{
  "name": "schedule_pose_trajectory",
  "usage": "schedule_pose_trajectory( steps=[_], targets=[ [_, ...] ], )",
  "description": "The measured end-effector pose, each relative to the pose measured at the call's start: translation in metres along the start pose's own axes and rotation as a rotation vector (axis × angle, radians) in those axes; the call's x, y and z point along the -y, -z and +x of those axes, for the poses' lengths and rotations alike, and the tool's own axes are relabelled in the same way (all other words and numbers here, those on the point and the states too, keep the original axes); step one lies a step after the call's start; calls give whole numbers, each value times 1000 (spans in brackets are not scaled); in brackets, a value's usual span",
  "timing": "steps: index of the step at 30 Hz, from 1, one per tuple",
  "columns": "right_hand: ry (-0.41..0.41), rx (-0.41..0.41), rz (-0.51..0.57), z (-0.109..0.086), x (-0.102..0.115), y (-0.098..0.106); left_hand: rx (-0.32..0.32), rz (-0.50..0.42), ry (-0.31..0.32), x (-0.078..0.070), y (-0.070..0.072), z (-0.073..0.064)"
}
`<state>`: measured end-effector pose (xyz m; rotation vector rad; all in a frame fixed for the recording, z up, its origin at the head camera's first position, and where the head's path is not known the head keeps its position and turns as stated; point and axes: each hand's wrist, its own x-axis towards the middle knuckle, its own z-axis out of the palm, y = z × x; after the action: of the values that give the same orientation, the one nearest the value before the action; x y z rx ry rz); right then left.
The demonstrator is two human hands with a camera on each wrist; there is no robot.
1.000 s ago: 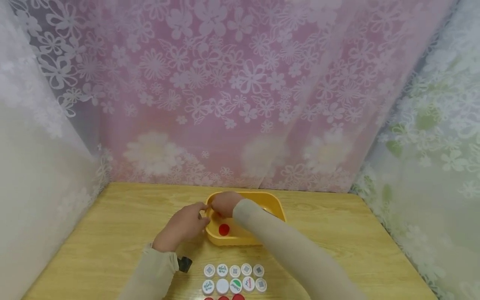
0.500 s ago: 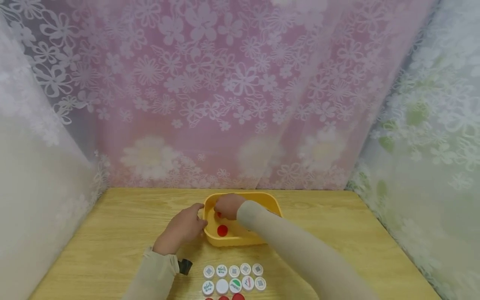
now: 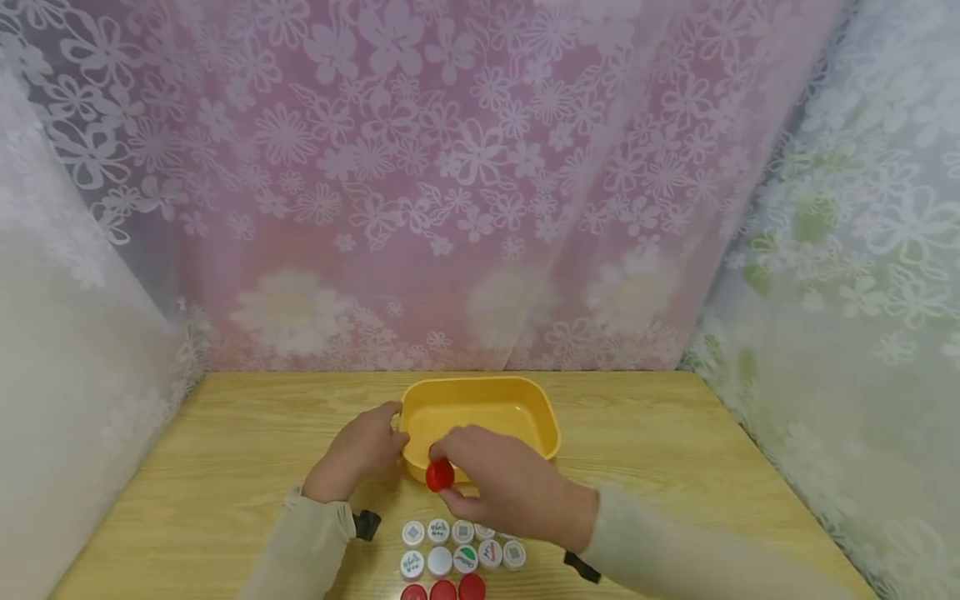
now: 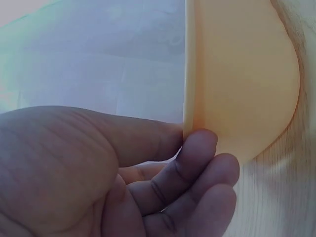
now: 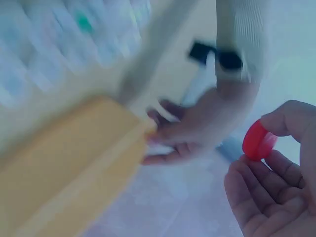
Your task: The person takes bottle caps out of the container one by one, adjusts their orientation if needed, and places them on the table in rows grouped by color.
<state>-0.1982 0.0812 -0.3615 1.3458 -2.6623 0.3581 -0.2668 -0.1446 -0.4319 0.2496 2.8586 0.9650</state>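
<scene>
My right hand (image 3: 510, 483) pinches a red bottle cap (image 3: 439, 476) between thumb and fingers, above the near rim of a yellow plastic basin (image 3: 551, 421). In the right wrist view the same red cap (image 5: 257, 141) is held on edge between thumb and fingertips. At the basin's left side, my left hand (image 3: 360, 450) grips the rim; the left wrist view has the thumb (image 4: 158, 140) on one face of the wall and curled fingers on the other. Part of the basin's near side is hidden behind my right hand.
White bottle caps (image 3: 439, 562), several with printed tops, lie in two rows on the wooden table (image 3: 247, 450) in front of the basin. Three red caps (image 3: 442, 591) form a row nearer me. A floral curtain (image 3: 375, 250) hangs behind the table.
My right hand has come up out of the basin and toward me, bringing a red cap with it. The left hand keeps its place on the rim.
</scene>
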Motion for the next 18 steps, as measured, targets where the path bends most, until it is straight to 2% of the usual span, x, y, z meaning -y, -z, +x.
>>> schedule_pose_trajectory(
  steps=[2, 4, 7, 10, 14, 16, 18],
  targets=[
    [-47, -10, 73, -31, 3, -3, 11, -7, 19, -2, 1, 0],
    [-125, 22, 131, -57, 0, -11, 18, -17, 39, -4, 0, 0],
    [-259, 134, 197, -85, -5, -28, 24, -26, 41, -5, -2, 0],
    [-323, 255, 216, -101, -7, -44, 26, -20, 24, -6, -3, 0],
    [-274, 308, 176, -108, -5, -64, 20, 0, 36, -7, -2, -1],
    [-204, 280, 150, -110, -5, -72, 17, 3, 46, -6, -2, -1],
    [-93, 248, 105, -112, -5, -77, 18, 4, 45, -6, -1, 0]
  ],
)
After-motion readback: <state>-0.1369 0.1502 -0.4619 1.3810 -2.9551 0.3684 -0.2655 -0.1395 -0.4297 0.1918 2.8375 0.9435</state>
